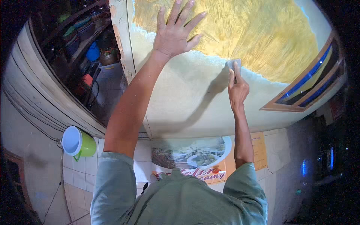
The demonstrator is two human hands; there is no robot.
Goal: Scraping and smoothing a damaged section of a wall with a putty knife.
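Observation:
My left hand (175, 30) lies flat on the wall (187, 101), fingers spread, at the lower edge of a yellow patch (247, 33) of fresh coating. My right hand (237, 90) grips a small pale flat scraper (234, 64) and presses its blade against the wall where the yellow patch meets the pale green surface. Both arms reach upward from my green-grey shirt sleeves.
A wooden door frame (122, 41) stands left of the wall, with dark shelves of pots and bowls (80, 33) beyond it. A green bucket (77, 142) sits by the tiled lower wall. A food poster (195, 157) hangs low. A wooden window frame (311, 86) is at right.

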